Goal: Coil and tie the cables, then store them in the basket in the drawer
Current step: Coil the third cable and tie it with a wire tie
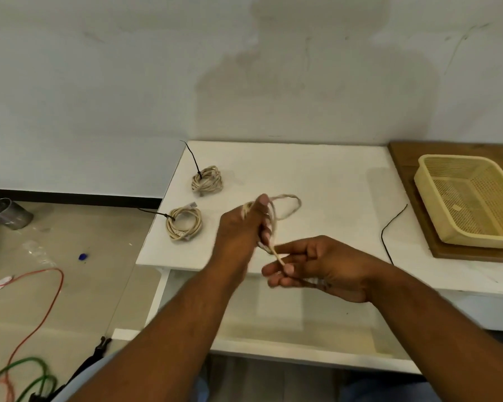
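Left hand (241, 227) grips coiled beige cable (285, 206) above the counter (331, 175); right hand (311, 266) pinches its free end; basket (471, 198) far right.

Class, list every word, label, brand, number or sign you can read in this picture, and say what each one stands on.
No text can be read in this view.
Pale patch inside the basket: perhaps a sticker, too small to read.
Far coil, near coil, and the cable held by the left hand and right hand: no print visible.
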